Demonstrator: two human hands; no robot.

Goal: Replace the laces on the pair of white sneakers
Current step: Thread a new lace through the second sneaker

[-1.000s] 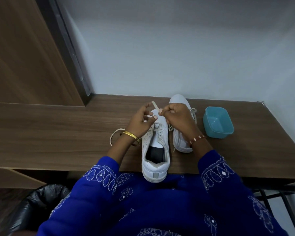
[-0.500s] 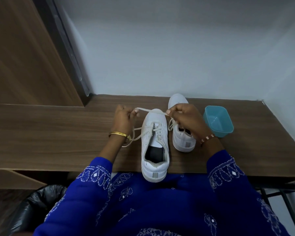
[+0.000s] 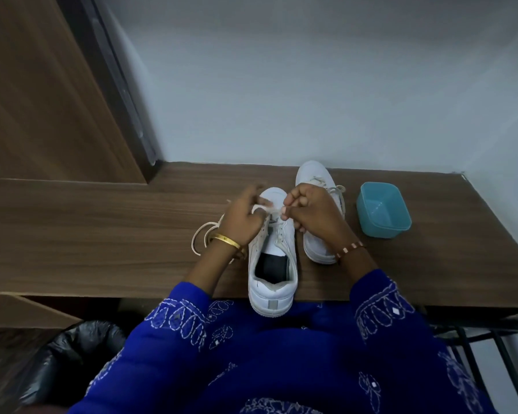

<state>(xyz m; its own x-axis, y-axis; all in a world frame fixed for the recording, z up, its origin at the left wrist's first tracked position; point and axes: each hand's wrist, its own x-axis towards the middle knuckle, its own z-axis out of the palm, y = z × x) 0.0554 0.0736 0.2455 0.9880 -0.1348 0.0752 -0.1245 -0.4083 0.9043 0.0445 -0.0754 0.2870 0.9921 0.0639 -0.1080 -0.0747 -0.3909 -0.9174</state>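
Working the lace (image 3: 266, 209) over the toe end of the near sneaker (image 3: 272, 258), both hands close together above the eyelets. Left hand (image 3: 242, 218) pinching one stretch of lace, right hand (image 3: 309, 211) curled tight round the other, knuckles nearly touching. Sitting lengthwise at the front edge of the table (image 3: 102, 234), heel overhanging towards the lap, tongue up and mouth open. Trailing in a loose loop (image 3: 200, 237) on the table beyond the left wrist, so plenty of slack left to draw through. Standing just beside and a little further back, the second sneaker (image 3: 317, 186) with its laces showing. Off to the right, a blue tub (image 3: 383, 209), well apart from the shoes.

Best handled, by the look of it, with even tension on both sides: pulling each end flat, not twisted, before crossing to the next eyelet. Worth steadying the shoe too, lest a hard tug drag it off the edge. Exactly which eyelet is being fed: hidden behind the fingers.
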